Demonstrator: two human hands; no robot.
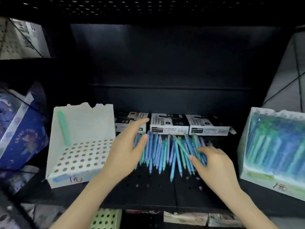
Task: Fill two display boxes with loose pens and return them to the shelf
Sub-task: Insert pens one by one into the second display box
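Observation:
A pile of loose blue and teal pens (pixel 166 151) lies on the black perforated shelf (pixel 158 185). My left hand (pixel 127 151) lies on the pile's left edge, fingers spread and fairly straight. My right hand (pixel 214 164) touches the pile's right side with loosely bent fingers. Left of the pile stands a white display box (pixel 82 123) with a grid of holes and one green pen (pixel 63 128) leaning inside. At the far right, a second white display box (pixel 247 156) stands packed with blue and green pens.
Three black-and-white marker cartons (pixel 170 124) line the shelf behind the pens. A blue patterned box (pixel 21 138) leans at the far left. A green perforated insert (pixel 105 219) and other packets sit on the shelf below. A dark shelf overhangs above.

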